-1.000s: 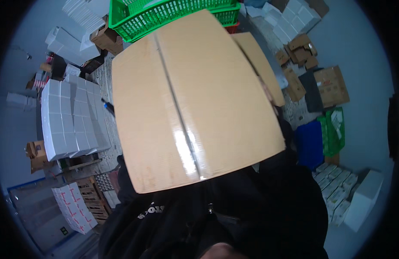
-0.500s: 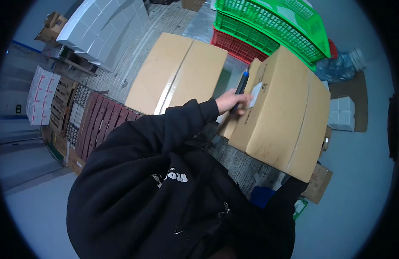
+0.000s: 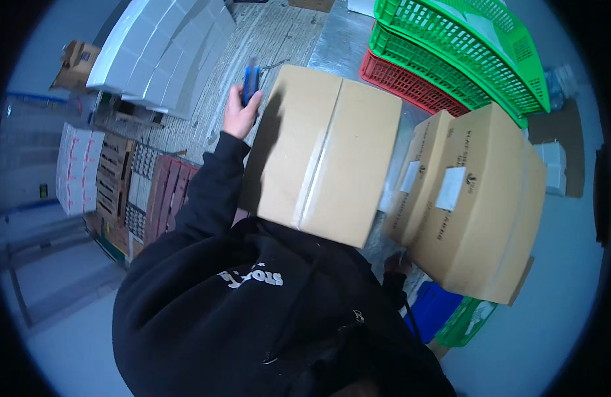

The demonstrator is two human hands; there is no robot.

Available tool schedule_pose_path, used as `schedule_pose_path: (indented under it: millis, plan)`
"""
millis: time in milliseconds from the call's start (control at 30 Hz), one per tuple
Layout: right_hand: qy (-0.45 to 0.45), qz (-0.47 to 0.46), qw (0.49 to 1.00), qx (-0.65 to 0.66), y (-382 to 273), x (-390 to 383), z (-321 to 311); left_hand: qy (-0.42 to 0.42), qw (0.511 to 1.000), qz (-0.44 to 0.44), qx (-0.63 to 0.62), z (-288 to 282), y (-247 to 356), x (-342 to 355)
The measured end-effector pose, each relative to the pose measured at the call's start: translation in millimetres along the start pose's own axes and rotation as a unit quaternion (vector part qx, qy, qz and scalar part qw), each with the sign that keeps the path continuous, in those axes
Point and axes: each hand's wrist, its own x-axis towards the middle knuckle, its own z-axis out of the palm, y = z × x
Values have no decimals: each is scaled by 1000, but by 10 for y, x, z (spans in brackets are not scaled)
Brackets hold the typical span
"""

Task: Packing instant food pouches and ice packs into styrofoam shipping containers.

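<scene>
While a person in a black hoodie (image 3: 206,311) is standing over a closed box (image 3: 319,155), the left hand (image 3: 241,114) is gripping a blue-and-dark tool (image 3: 251,83), curled snugly around it, with the blurred tip pointing away from the body. That hand is hovering at the box's far left corner; from where I am standing, I cannot tell whether it is touching the cardboard. The box is sitting directly in front of the person, its top crossed by a strip of tape (image 3: 312,178), and a dark shadow is falling along its left side. Low on the other side, the right hand (image 3: 398,263) is showing dimly just beside the near end of a narrow box (image 3: 406,208); how far open it is, or whether it is holding anything, I cannot tell. To the right, a wide box (image 3: 494,212) is standing against the narrow one, each bearing a white label (image 3: 450,188). Beyond them, green baskets (image 3: 444,40) are resting above a red crate (image 3: 411,85), while on the far left a white stack (image 3: 170,49) is rising near a wooden pallet (image 3: 112,182).
</scene>
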Motion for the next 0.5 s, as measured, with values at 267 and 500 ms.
schedule_pose_path:
  millis: [267,500]
  plan:
    - [135,99,271,948,-852,-529,-929,-574,808,94,90,1421,-243,2198]
    - [344,362,418,759,-2474,-1657,-1845,-721,653,198,120,1975,-206,2354]
